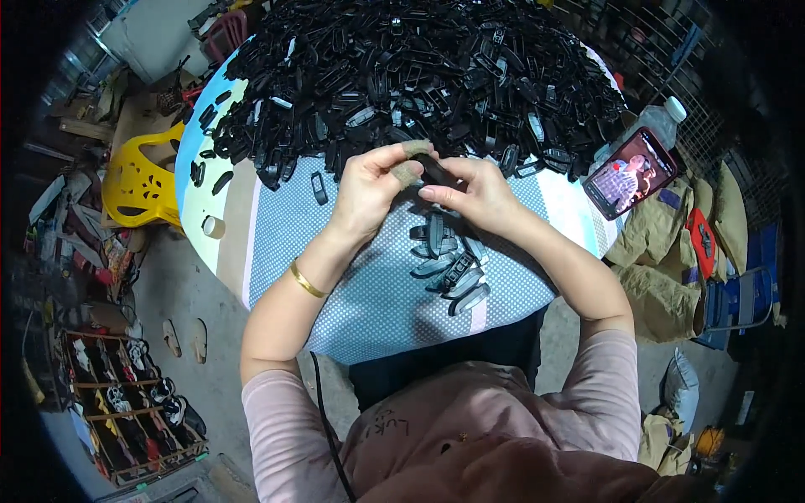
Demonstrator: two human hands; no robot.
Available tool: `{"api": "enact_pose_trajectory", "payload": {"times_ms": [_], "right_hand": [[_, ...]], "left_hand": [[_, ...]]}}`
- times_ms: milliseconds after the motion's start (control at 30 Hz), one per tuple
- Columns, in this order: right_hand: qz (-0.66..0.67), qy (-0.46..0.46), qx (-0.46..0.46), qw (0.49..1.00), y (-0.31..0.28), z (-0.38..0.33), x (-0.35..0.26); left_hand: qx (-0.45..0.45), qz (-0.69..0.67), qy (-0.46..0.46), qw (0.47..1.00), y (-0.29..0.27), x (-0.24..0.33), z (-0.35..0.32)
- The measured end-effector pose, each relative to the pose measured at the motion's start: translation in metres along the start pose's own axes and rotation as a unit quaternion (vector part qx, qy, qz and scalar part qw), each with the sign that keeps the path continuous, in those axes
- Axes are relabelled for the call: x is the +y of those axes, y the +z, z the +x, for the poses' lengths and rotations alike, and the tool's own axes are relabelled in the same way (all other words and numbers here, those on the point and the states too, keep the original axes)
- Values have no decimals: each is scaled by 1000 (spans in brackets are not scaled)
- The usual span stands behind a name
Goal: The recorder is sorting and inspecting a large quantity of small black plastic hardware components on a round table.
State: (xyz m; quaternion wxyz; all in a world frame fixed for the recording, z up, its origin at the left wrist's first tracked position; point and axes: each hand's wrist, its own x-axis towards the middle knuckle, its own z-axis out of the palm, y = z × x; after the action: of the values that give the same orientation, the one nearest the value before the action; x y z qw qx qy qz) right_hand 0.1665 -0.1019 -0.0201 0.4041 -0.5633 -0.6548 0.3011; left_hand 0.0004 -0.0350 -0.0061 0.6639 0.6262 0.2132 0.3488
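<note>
My left hand and my right hand meet over the table, both closed on a small black plastic casing. Greenish-tan wraps cover the tips of my left thumb and index finger. Part of the casing is hidden by my fingers. Just beyond my hands spreads a large heap of similar black plastic pieces. Nearer to me, below my right hand, lies a small loose pile of black oval casings. One single casing rests left of my left hand.
A patterned cloth covers the round table. A phone leans by a clear plastic bottle at the right edge. A tape roll sits at the left edge, near a yellow chair. Sacks stand on the right.
</note>
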Motion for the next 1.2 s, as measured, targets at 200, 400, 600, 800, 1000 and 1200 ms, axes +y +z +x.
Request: {"api": "enact_pose_trajectory", "payload": {"times_ms": [200,400,600,800,1000,1200], "right_hand": [[-44,-51,60,996,11,-4,2],[-134,-110,3,985,-4,2,2],[-115,-119,-275,947,-4,3,7],[-109,-135,-192,966,-12,7,5],[-371,-209,67,902,7,21,14],[-369,-161,31,915,9,14,18]], "left_hand": [[-16,15,-17,1000,-5,-3,-2],[0,276,73,958,-19,23,7],[-142,562,51,813,-58,33,0],[-6,721,109,684,-35,-2,-7],[-11,676,130,726,-21,-5,-5],[40,535,151,830,-15,10,-3]]}}
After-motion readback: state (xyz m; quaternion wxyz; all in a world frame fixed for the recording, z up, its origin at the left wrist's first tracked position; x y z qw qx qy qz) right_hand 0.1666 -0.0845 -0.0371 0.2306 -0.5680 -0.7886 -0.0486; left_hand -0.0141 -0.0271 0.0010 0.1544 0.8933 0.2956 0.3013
